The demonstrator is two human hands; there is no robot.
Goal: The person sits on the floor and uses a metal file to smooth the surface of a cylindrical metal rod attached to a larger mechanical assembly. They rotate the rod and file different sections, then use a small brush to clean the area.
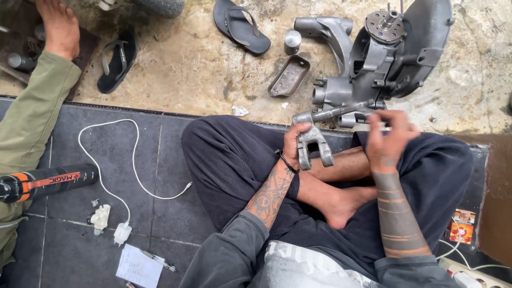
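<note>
Down at the near edge there's a white paper slip (140, 265) with a pen (158, 261) on the dark floor tiles (69, 224), and a small orange-red packet (462, 226) sits near right. At far left lies a black spray can (45, 182) with an orange band. Left hand (296, 143) is clamped round a grey metal fork piece (314, 145) over the crossed legs. Right hand (389, 136) is half curled, fingers pinched on a rod end just beside the big grey engine casing (392, 50) on the concrete.
</note>
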